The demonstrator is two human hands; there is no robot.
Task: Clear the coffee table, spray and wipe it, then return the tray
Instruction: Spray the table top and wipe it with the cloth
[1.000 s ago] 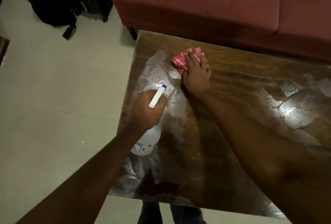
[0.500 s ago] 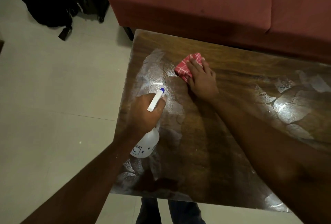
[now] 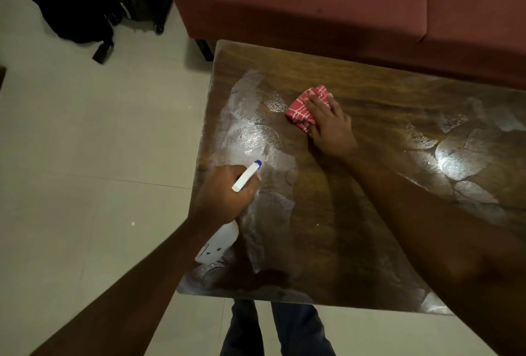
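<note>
Right grip (image 3: 330, 125) flat, fingers spread on cloth (image 3: 299, 108), which has slid slightly nearer since a second ago. Wiping under way, wet streaks remain on counter (image 3: 355, 227). Left grip (image 3: 225, 193) clamped round bottle (image 3: 220, 241) over left edge. Tray unseen.

Red cloth (image 3: 299, 108) on streaked coffee table (image 3: 355, 213)
</note>
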